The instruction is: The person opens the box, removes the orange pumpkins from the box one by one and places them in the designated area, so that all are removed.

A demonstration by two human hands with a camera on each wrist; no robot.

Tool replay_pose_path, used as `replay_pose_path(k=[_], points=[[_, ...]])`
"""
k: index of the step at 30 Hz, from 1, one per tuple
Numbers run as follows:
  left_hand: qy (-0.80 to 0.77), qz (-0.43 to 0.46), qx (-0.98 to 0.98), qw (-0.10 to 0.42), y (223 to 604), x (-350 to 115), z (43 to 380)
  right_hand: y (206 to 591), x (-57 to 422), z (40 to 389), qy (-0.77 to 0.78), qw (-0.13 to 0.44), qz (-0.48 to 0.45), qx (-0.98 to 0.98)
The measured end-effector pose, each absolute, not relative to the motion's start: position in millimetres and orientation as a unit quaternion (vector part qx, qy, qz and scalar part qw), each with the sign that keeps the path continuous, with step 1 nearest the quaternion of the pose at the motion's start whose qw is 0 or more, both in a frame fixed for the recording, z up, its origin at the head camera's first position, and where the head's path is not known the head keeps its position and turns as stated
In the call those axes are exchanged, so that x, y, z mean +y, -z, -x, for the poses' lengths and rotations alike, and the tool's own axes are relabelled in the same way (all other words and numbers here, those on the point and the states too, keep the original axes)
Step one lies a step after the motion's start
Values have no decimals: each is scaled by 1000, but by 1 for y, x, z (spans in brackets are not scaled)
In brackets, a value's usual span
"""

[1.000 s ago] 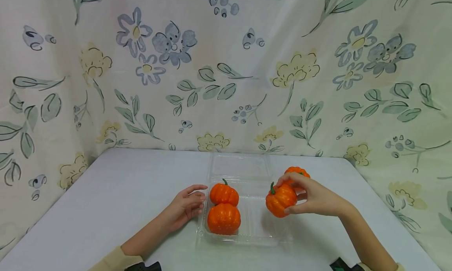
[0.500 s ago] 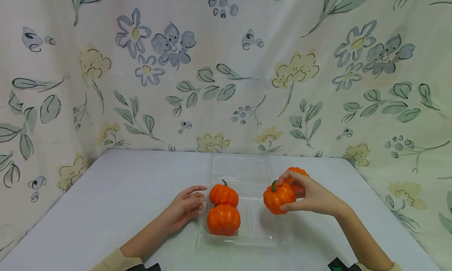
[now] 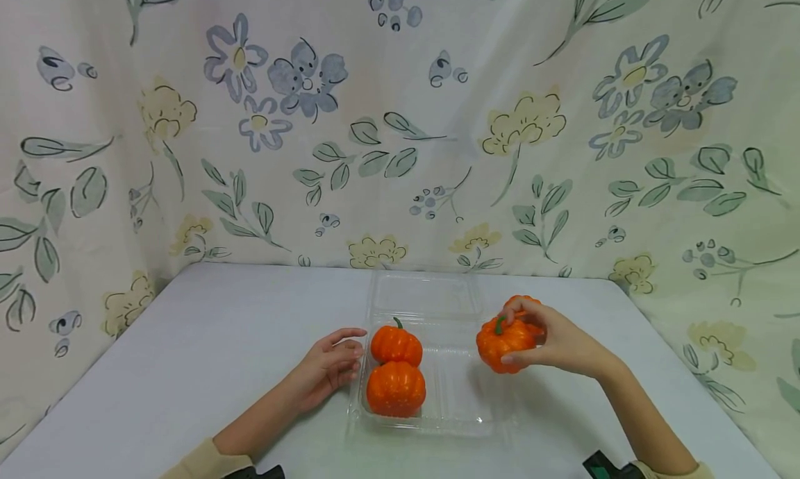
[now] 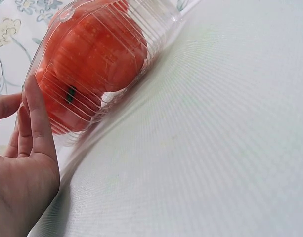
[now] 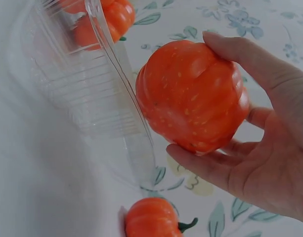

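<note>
My right hand (image 3: 562, 343) grips a small orange toy pumpkin (image 3: 502, 350) with a green stem, thumb on one side and fingers on the other. It hangs above the right edge of a clear plastic clamshell container (image 3: 456, 389). In the right wrist view the held pumpkin (image 5: 191, 96) is beside the container's wall. Fingers fairly straight, my left hand (image 3: 328, 368) rests at the container's left side; the left wrist view has its fingertips against the clear wall. Inside, along the left, sit two orange pumpkins, a rear one (image 3: 396, 345) and a front one (image 3: 396, 390).
Another orange pumpkin (image 3: 522, 301) lies on the white table (image 3: 262, 319) behind my right hand, partly hidden; its green stem shows in the right wrist view. The container's open lid (image 3: 426, 295) lies back toward the floral curtain (image 3: 437, 173).
My right hand first shifts the held pumpkin slightly left and up, then back to the right, ending a little higher than before. The left hand and container stay put.
</note>
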State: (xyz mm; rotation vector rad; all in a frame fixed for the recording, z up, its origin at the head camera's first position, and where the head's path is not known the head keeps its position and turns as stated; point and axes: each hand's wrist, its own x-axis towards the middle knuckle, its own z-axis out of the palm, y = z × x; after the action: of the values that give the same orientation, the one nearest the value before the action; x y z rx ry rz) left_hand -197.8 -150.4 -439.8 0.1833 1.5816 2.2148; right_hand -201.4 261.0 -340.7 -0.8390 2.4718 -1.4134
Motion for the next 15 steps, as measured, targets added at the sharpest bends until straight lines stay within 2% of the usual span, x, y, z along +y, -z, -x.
replay_pose_path(k=[15], points=[[-798, -67, 563, 205, 438, -150, 197, 337, 274, 204, 444, 105, 263, 850]])
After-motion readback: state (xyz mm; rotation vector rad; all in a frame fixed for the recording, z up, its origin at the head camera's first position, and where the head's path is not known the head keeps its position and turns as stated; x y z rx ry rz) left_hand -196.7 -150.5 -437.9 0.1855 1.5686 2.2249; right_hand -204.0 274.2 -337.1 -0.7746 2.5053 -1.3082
